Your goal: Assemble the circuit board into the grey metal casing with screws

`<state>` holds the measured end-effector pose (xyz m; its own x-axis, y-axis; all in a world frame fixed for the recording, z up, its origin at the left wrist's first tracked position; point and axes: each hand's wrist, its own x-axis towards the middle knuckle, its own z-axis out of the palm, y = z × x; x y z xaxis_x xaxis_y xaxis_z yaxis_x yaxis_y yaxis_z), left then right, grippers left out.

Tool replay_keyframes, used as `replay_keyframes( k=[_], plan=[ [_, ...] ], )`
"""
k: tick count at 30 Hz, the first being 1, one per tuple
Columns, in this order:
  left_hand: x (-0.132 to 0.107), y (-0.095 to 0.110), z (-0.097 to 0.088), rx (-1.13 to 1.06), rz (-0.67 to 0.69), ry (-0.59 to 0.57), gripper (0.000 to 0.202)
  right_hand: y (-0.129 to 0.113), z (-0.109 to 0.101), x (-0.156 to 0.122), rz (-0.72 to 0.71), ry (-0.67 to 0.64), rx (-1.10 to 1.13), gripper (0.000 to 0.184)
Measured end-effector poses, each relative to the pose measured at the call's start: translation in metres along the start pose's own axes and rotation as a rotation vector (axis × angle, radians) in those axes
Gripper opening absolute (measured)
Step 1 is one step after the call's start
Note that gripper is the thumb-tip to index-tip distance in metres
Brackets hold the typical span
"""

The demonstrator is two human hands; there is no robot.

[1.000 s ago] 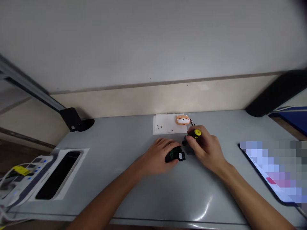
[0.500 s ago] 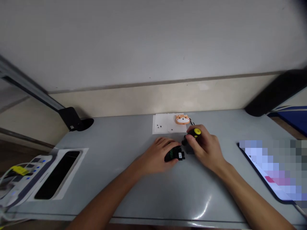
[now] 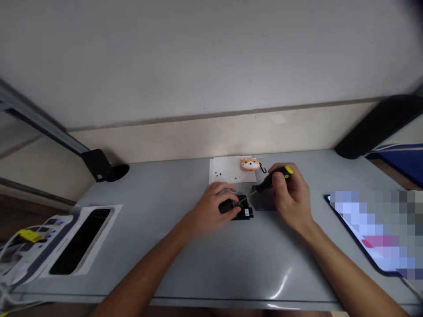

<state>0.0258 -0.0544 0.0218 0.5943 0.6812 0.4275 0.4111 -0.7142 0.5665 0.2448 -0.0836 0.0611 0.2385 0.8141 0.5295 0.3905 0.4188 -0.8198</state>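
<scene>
Near the middle of the tabletop [image 3: 198,259], the left hand [image 3: 211,208] now pinches the left end of the small black device [image 3: 243,212], its fingers curled on it. A second ago it lay flatter over the device's top. The right hand [image 3: 292,198] is closed round the screwdriver [image 3: 273,177], and this is the clearest change. The handle stood nearly end-on to the camera before, with its yellow cap facing up. Now it leans back to the right, and the thin shaft slants down and left until its tip meets the device, just beside the left fingertips. The device lies flat on the tabletop between the two hands, a little farther from the near edge than before. A dark flat plate [image 3: 264,205] shows just to its right, partly under the right hand. Beyond them lies the white paper [image 3: 228,169] with a few loose screws [image 3: 218,174] on it, and the orange case [image 3: 250,164] sits at its far right corner. Judging by the new tilt, the tool has gone from being held ready to bearing on the device, while the left hand steadies it. Whether the tip sits in a screw head is too small to tell.
</scene>
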Motion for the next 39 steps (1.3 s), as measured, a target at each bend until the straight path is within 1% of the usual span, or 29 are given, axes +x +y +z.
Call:
replay_keyframes(
  k=[4,11,18,23,28,31,32,33,36,37,38,39],
  plan=[
    [0.0001,-0.0007,0.0008,0.004,-0.011,0.051,0.006,-0.0004,-0.0003,-0.0001,0.011,-0.008,0.017,0.017],
    [0.0038,-0.0018,-0.0014,0.118,0.112,0.088,0.007,-0.0023,-0.0002,0.0005,-0.006,-0.027,-0.003,0.015],
    [0.0027,-0.0037,0.0053,0.171,0.188,0.079,0.004,-0.0063,0.0002,0.0037,0.001,-0.066,-0.034,0.011],
    [0.0023,-0.0041,0.0069,0.229,0.249,0.059,0.008,-0.0073,-0.0004,0.0044,0.004,-0.102,-0.045,0.010],
    [0.0032,-0.0035,0.0062,0.240,0.233,0.024,0.014,-0.0054,-0.0026,0.0028,0.000,-0.134,-0.087,0.011],
    [0.0033,-0.0017,0.0043,0.214,0.170,-0.035,0.016,-0.0040,-0.0040,0.0025,-0.020,-0.147,-0.117,0.011],
    [0.0032,-0.0010,0.0032,0.203,0.140,-0.061,0.019,-0.0036,-0.0044,0.0027,-0.026,-0.149,-0.123,0.011],
    [0.0029,-0.0003,0.0020,0.193,0.110,-0.090,0.027,-0.0032,-0.0047,0.0029,-0.026,-0.151,-0.129,0.011],
    [0.0018,0.0001,-0.0009,0.168,0.041,-0.185,0.067,-0.0021,-0.0050,0.0031,-0.007,-0.149,-0.156,0.012],
    [0.0015,-0.0003,-0.0012,0.159,0.030,-0.214,0.076,-0.0016,-0.0048,0.0030,0.001,-0.147,-0.170,0.013],
    [0.0013,-0.0008,-0.0012,0.152,0.020,-0.241,0.080,-0.0011,-0.0044,0.0029,0.007,-0.147,-0.183,0.015],
    [0.0012,-0.0013,-0.0008,0.146,0.012,-0.262,0.079,-0.0005,-0.0039,0.0027,0.011,-0.151,-0.194,0.016]
  ],
)
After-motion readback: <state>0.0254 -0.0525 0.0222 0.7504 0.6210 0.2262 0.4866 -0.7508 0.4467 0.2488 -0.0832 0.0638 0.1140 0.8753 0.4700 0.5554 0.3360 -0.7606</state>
